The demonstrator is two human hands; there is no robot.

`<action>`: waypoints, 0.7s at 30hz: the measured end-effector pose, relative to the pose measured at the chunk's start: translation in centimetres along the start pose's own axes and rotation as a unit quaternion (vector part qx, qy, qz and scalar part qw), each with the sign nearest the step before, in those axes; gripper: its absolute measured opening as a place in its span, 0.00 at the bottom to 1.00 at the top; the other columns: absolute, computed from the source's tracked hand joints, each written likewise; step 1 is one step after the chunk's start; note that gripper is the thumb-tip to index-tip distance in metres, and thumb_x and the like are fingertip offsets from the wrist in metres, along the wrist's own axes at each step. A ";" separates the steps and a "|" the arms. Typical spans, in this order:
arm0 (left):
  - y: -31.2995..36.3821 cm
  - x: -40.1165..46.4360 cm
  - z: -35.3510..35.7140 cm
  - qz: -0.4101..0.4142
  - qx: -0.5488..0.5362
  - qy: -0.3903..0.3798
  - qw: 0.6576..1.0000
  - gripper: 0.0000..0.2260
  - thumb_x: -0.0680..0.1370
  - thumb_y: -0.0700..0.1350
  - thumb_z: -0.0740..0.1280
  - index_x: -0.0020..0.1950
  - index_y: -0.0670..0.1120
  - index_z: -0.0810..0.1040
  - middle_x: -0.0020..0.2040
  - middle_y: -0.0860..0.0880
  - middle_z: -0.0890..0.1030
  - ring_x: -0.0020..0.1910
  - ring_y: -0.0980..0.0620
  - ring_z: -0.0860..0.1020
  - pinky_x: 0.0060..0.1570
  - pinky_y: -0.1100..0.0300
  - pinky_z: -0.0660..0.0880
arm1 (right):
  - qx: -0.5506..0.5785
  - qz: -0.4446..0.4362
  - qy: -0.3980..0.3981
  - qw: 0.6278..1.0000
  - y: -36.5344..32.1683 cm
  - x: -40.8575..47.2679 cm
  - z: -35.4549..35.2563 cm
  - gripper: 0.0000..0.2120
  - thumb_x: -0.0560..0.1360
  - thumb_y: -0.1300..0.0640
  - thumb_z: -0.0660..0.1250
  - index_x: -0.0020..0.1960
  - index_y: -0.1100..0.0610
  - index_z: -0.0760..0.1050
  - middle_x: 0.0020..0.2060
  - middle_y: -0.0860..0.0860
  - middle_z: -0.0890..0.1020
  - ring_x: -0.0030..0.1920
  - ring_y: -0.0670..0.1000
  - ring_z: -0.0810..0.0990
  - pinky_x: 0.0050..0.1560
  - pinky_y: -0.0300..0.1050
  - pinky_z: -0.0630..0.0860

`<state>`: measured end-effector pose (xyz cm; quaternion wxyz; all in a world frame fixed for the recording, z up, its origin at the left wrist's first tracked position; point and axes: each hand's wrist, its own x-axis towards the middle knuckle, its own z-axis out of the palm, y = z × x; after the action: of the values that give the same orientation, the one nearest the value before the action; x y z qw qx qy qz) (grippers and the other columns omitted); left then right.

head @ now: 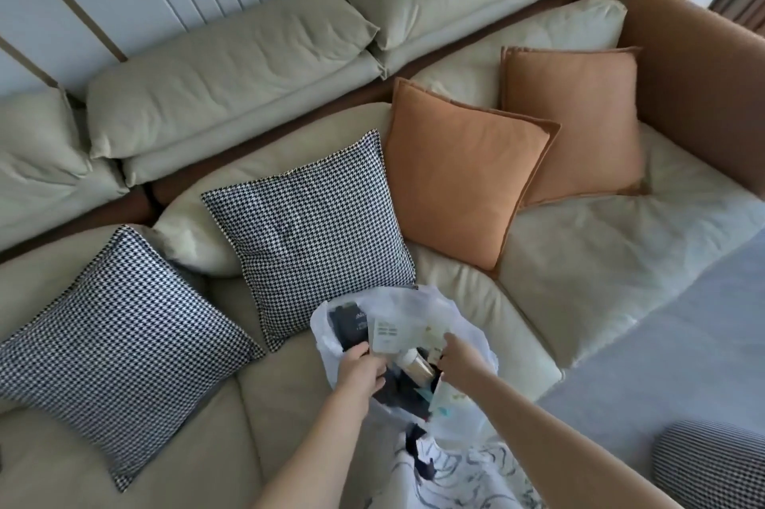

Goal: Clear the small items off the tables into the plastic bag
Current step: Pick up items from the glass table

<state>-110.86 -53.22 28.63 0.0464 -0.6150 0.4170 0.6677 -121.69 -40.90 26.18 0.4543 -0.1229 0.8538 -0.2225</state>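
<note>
Now I see my left hand (359, 368) gripping the plastic bag (414, 301) rim. My right hand (457, 359) pinches the other side. Between them sits a gold bottle (418, 367).

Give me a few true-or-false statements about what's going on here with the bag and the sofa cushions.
1. Both hands are at the mouth of the plastic bag. True: the left hand and the right hand are both at its opening.
2. The bag is empty. False: it holds several small items, among them a dark packet and a pale card.
3. Two orange cushions lie on the sofa. True.
4. The checked cushions are orange too. False: they are black and white.
5. The bag rests on a table. False: it sits at the front of the sofa; no table shows.
</note>
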 end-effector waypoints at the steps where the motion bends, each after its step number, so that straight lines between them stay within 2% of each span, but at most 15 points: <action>1: 0.0 -0.2 -0.3 0.007 0.014 0.002 1.000 0.10 0.73 0.37 0.71 0.43 0.50 0.73 0.42 0.48 0.80 0.40 0.52 0.79 0.39 0.60 0.78 | -0.055 -0.018 0.009 0.998 -0.1 -0.3 -0.3 0.18 0.77 0.63 0.58 0.67 0.61 0.67 0.59 0.60 0.77 0.58 0.59 0.77 0.56 0.47 0.75; 4: 0.0 -0.6 -1.1 0.042 0.067 0.042 0.996 0.04 0.76 0.39 0.68 0.45 0.48 0.76 0.38 0.48 0.80 0.32 0.53 0.78 0.28 0.64 0.74 | -0.132 -0.052 0.071 0.987 0.3 -1.1 -0.9 0.19 0.77 0.62 0.56 0.67 0.54 0.69 0.60 0.51 0.76 0.58 0.52 0.76 0.47 0.42 0.72; 5: 0.1 -0.7 -1.4 0.061 0.092 0.067 0.992 0.02 0.76 0.41 0.69 0.44 0.46 0.76 0.37 0.48 0.79 0.31 0.54 0.76 0.26 0.64 0.72 | -0.168 -0.067 0.100 0.978 0.5 -1.6 -1.3 0.20 0.77 0.61 0.57 0.68 0.51 0.69 0.61 0.48 0.75 0.60 0.50 0.73 0.48 0.41 0.71; 8: 0.1 -1.0 -2.3 0.119 0.155 0.140 0.971 0.09 0.74 0.47 0.70 0.39 0.47 0.73 0.37 0.50 0.78 0.34 0.55 0.74 0.32 0.61 0.70 | -0.217 -0.093 0.165 0.958 1.5 -2.6 -2.0 0.23 0.75 0.57 0.62 0.69 0.49 0.67 0.65 0.47 0.70 0.67 0.50 0.65 0.64 0.42 0.66; 10: 0.1 -1.6 -2.9 0.137 0.192 0.180 0.955 0.10 0.74 0.51 0.69 0.38 0.48 0.72 0.36 0.52 0.77 0.34 0.55 0.74 0.36 0.59 0.71 | -0.206 -0.060 0.176 0.961 2.1 -3.3 -2.3 0.26 0.74 0.55 0.64 0.71 0.49 0.63 0.67 0.49 0.67 0.68 0.52 0.63 0.67 0.44 0.64; 12: 0.1 -2.1 -3.5 0.167 0.241 0.226 0.929 0.11 0.74 0.53 0.68 0.39 0.49 0.70 0.35 0.54 0.76 0.33 0.54 0.74 0.34 0.59 0.69 | -0.156 -0.011 0.162 0.974 2.6 -3.7 -2.2 0.30 0.74 0.54 0.66 0.73 0.50 0.59 0.69 0.52 0.64 0.68 0.54 0.65 0.66 0.47 0.67; 15: 0.3 -3.0 -4.4 0.232 0.283 0.300 0.881 0.10 0.74 0.50 0.69 0.42 0.49 0.69 0.41 0.52 0.75 0.37 0.49 0.74 0.34 0.58 0.68 | 0.010 0.070 0.118 0.990 3.0 -4.1 -1.9 0.34 0.73 0.57 0.67 0.74 0.55 0.56 0.68 0.56 0.66 0.62 0.57 0.72 0.56 0.49 0.73; 17: 0.3 -3.0 -5.1 0.258 0.314 0.333 0.851 0.10 0.73 0.48 0.71 0.49 0.47 0.73 0.50 0.46 0.75 0.45 0.44 0.76 0.38 0.53 0.73 | 0.080 0.114 0.103 0.985 3.0 -4.5 -1.8 0.33 0.74 0.58 0.66 0.74 0.58 0.55 0.65 0.58 0.71 0.57 0.57 0.75 0.46 0.45 0.72; 18: 0.3 -2.8 -5.4 0.256 0.328 0.341 0.843 0.15 0.71 0.47 0.73 0.54 0.45 0.74 0.54 0.43 0.75 0.50 0.42 0.75 0.43 0.51 0.75 | 0.095 0.129 0.102 0.982 3.0 -4.5 -1.6 0.32 0.74 0.58 0.66 0.73 0.59 0.56 0.61 0.58 0.74 0.52 0.56 0.76 0.42 0.44 0.71; 21: 0.2 -2.2 -6.4 0.196 0.320 0.319 0.870 0.30 0.70 0.48 0.74 0.69 0.43 0.68 0.64 0.39 0.71 0.61 0.40 0.72 0.55 0.47 0.74 | 0.112 0.158 0.108 0.975 2.9 -4.6 -1.2 0.26 0.74 0.60 0.63 0.69 0.61 0.59 0.40 0.52 0.76 0.35 0.49 0.76 0.30 0.41 0.68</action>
<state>-105.43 -56.24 31.28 -0.0269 -0.6518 0.7117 0.2606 -120.11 -36.13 28.61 0.3999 0.0899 0.8759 -0.2545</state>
